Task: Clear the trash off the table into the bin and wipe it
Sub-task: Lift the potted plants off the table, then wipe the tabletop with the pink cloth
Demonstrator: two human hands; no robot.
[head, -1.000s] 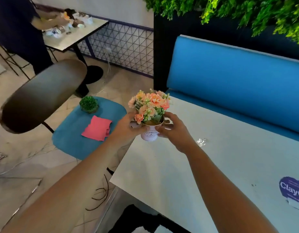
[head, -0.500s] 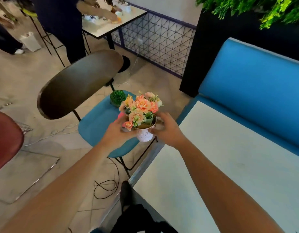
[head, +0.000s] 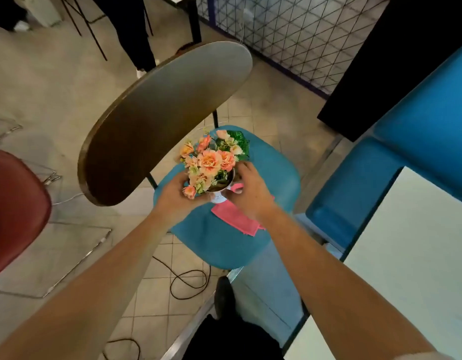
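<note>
Holding a small white pot (head: 219, 198) of peach and orange artificial flowers (head: 209, 162) between both hands, the person leaned over the rounded blue padded seat (head: 219, 245) of a chair with a dark brown curved wooden backrest (head: 159, 120). The left hand (head: 176, 197) clasped the pot's left side, its fingers (head: 183, 181) curled in under the blooms and partly hidden by them. The right hand (head: 250, 190) gripped the right side, its fingers (head: 244, 168) bent around the rim. The pot stood upright low over the seat, right at the far edge of a flat pink cloth (head: 237, 219) that lay on the cushion. Whether its base touched the cloth or the cushion could not be told. A small round green leafy plant (head: 241, 144) sat on the far part of the seat, just behind the flowers. The white tabletop (head: 419, 255) lay to the right, well apart from the pot, with a blue upholstered bench (head: 432, 113) beyond it. A black cable (head: 188, 284) looped across the beige tiled floor (head: 42, 100) beneath the chair. A dark red chair (head: 14, 209) stood at the left edge, and a black wire-mesh panel (head: 302, 35) ran along the back. Another person's dark trouser legs (head: 136, 35) showed at the top.
</note>
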